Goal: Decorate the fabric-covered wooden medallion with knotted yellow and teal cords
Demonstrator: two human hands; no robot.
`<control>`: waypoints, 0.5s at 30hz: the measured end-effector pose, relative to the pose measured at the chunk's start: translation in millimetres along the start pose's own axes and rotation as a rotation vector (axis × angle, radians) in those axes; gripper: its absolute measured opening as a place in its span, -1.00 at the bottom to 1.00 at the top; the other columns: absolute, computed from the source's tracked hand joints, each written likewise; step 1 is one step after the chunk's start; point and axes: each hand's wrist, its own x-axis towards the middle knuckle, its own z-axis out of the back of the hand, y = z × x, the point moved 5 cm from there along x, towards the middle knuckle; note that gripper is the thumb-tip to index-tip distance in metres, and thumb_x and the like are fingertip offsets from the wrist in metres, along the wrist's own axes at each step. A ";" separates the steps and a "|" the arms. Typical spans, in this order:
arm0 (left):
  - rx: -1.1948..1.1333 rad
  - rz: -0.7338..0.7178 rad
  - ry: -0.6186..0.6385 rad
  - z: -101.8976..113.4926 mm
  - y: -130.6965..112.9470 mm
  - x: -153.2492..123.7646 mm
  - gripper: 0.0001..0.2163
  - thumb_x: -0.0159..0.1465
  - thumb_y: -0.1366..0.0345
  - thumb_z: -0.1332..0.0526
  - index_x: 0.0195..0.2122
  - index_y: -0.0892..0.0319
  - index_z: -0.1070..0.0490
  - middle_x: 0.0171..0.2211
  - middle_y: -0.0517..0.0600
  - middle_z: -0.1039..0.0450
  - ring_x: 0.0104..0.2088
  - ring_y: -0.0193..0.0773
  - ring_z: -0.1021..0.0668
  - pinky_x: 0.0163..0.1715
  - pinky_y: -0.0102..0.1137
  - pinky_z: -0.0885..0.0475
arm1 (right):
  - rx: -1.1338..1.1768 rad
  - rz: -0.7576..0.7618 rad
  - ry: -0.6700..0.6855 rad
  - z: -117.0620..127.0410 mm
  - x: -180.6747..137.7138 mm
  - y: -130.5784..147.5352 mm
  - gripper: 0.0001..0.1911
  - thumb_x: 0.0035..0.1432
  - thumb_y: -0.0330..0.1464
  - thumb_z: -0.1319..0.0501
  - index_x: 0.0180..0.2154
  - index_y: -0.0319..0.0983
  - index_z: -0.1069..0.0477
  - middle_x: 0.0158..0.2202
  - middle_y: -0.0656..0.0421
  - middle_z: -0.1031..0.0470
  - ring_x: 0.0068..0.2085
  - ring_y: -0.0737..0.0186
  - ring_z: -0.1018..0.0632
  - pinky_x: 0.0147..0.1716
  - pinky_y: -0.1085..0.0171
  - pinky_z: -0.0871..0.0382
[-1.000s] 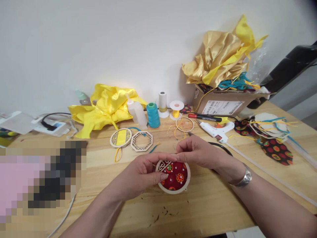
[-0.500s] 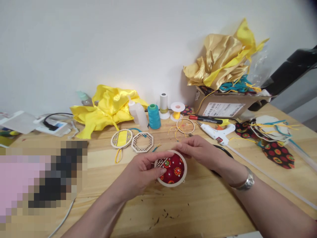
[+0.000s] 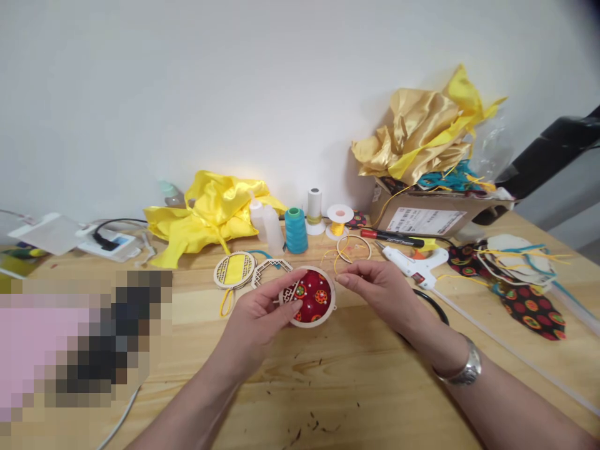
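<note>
My left hand (image 3: 260, 312) pinches a round wooden frame (image 3: 332, 289) by its left side, thumb in front. Dark red patterned fabric (image 3: 312, 300) with small white dots fills most of the frame, and a cut-out lattice shows at its upper left. Just right of the frame is my right hand (image 3: 387, 294), thumb and forefinger pressed together. Whatever lies between those fingertips is too small to make out. Behind the held frame, an octagonal lattice frame (image 3: 272, 265) is partly covered. Left of it is a round lattice frame with yellow fabric (image 3: 237, 269).
Behind stand a teal thread cone (image 3: 295, 232), a white spool (image 3: 314, 206) and a squeeze bottle (image 3: 272, 228). A white glue gun (image 3: 417, 265) and a marker (image 3: 394, 239) lie to the right. A cardboard box (image 3: 422, 215) holds cloth; yellow satin (image 3: 215, 209) is bunched at left.
My left hand has shifted the round frame left and slightly up, over part of the octagonal one. The right fingertips, which were at its upper edge, are now apart from it. The view has tilted slightly.
</note>
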 end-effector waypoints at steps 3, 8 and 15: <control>-0.014 -0.003 0.004 -0.5 0.0 0.7 -0.62 0.10 0.41 -0.30 -0.03 0.05 -0.45 -0.16 -0.05 -0.58 -0.25 -0.29 -0.59 -0.21 -0.42 -0.50 | 0.022 -0.030 0.003 -1.1 1.2 -2.3 -0.78 -0.01 -0.23 -0.25 -0.50 -0.27 -0.47 -0.55 0.22 -0.45 -0.51 0.36 -0.36 -0.53 0.37 -0.23; -0.032 -0.005 -0.012 -0.3 1.3 1.2 -0.61 0.07 0.40 -0.31 -0.03 0.08 -0.45 -0.15 -0.02 -0.57 -0.28 -0.27 -0.60 -0.24 -0.40 -0.51 | -0.012 0.022 0.061 -2.3 -1.9 0.2 -0.79 0.05 -0.27 -0.23 -0.50 -0.27 -0.44 -0.56 0.24 -0.41 -0.52 0.39 -0.33 -0.53 0.38 -0.19; -0.013 -0.039 -0.049 2.6 2.9 1.5 -0.59 0.09 0.36 -0.30 0.01 0.08 -0.42 -0.13 0.02 -0.57 -0.22 -0.21 -0.59 -0.21 -0.36 -0.50 | 0.012 0.359 0.595 -16.3 -35.6 38.9 -0.60 0.17 -0.28 -0.16 -0.67 -0.27 -0.29 -0.63 0.28 -0.25 -0.53 0.43 -0.30 -0.49 0.39 -0.21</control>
